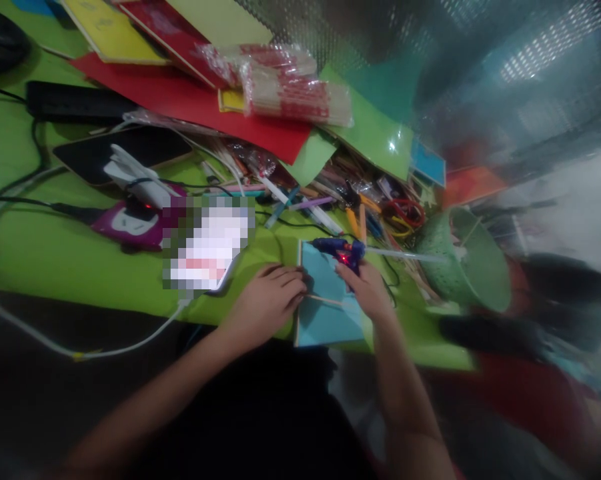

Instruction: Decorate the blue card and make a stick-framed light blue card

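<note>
My right hand (371, 288) is wrapped around the grip of a dark blue glue gun (351, 251), whose red light glows. Its nozzle points left, and a long clear glue stick (405, 254) sticks out of its back. Below the gun lies a light blue board (325, 327) with a pale edge. My left hand (275, 300) rests at the board's left edge, its bent fingers pinching one end of a thin wooden stick (325, 301) that lies across the board. The fingertips are partly hidden.
A lit phone (210, 250) on a white cable lies left of my hands, beside a purple power strip (130, 223). Behind are pens, orange-handled pliers (351, 217), coloured sheets and bagged sticks (300, 97). A green basket (480, 267) lies tipped at right.
</note>
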